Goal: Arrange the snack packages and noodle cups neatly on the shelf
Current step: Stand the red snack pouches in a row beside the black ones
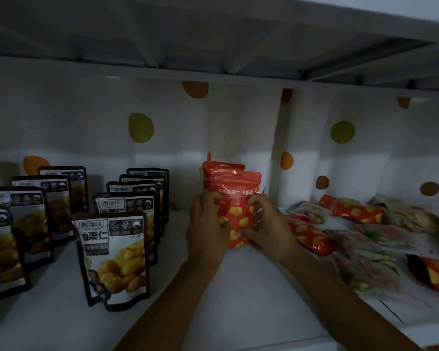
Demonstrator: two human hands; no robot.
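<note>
While both forearms reached over the white shelf (238, 295), the left hand (208, 224) and right hand (266, 225) each curled fingers round a side of the red snack package (236, 198), holding it upright mid-shelf between standing black pouches (112, 257) to the left and a loose heap of packets (360, 231) lying to the right. Just behind it a second red package (222, 169) stood near the dotted back wall (238, 122), so a red row seemed under way; next, its base likely needed squaring before a gentle release.

In front of me — a spotted backdrop (238, 127)
White and creased, with orange and olive-green spots; over my head, the grey ribbed underside of the upper board (213, 34) — dim.
</note>
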